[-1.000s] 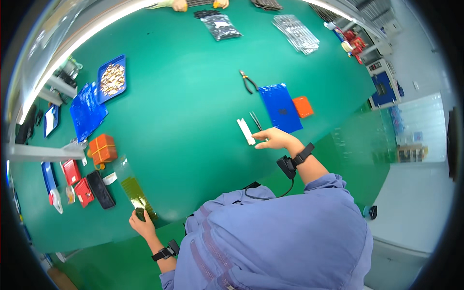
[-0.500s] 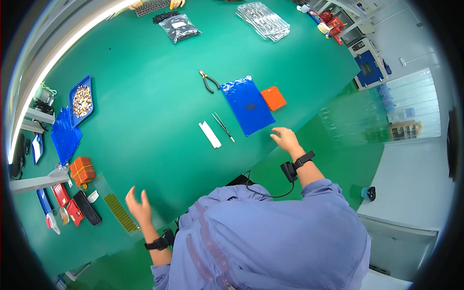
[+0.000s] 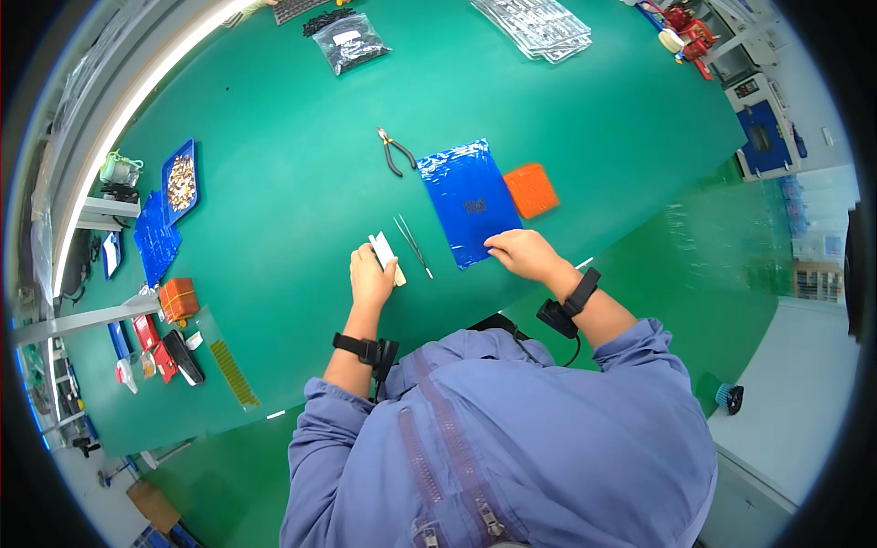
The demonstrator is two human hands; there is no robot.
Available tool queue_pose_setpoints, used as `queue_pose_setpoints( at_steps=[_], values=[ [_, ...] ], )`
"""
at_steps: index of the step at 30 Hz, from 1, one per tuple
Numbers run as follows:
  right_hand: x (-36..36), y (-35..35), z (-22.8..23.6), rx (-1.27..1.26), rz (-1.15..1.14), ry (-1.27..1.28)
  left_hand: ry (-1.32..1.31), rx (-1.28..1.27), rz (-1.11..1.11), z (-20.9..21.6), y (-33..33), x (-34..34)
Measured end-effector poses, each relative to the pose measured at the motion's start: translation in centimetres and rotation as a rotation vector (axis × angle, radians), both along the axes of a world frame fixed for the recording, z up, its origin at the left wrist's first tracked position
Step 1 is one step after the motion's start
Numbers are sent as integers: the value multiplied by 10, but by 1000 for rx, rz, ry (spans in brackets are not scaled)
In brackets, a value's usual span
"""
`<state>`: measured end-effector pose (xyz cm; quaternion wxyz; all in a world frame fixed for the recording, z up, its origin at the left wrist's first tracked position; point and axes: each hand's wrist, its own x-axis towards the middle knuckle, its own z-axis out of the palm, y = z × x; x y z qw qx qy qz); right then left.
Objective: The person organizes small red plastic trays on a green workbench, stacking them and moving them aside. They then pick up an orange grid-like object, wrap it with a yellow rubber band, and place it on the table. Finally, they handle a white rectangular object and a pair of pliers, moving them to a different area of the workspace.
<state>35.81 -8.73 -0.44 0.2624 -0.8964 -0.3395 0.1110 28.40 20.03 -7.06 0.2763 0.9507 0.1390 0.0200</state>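
Note:
My left hand (image 3: 372,279) is closed around a narrow white strip (image 3: 384,248), its thumb and fingers on either side of it. Just right of the strip lies a pair of tweezers (image 3: 414,247). A shiny blue sheet (image 3: 452,187) bears a small patch of tiny dark pieces (image 3: 475,206). At the sheet's near right edge is my right hand (image 3: 525,254), its fingers bent and pressed together. Whatever is between those fingertips is too small or hidden. An orange block (image 3: 531,190) sits against the sheet's right side.
Black-handled cutters (image 3: 395,152) lie beyond the sheet. A blue tray of small metallic parts (image 3: 183,183) stands left, near an orange bundle (image 3: 178,300). At the back are a bag of black parts (image 3: 351,46) and stacked clear trays (image 3: 534,27). The table's front edge runs before me.
Both hands have come in over the table: the left moved right and took hold of the white strip, the right moved left to the blue sheet's edge and closed. The view has shifted somewhat.

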Motion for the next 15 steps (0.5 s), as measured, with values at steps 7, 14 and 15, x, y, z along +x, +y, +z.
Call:
queue_pose_setpoints(
  at_steps=[7,14,15],
  values=[
    [13,10,13,-54,242,73,180,-49,112,3,-14,10],
    [4,30,-2,-89,330,221,273,-615,219,5,-1,-2],
    [3,33,-2,-99,333,252,272,-863,284,6,2,-7]
  ],
)
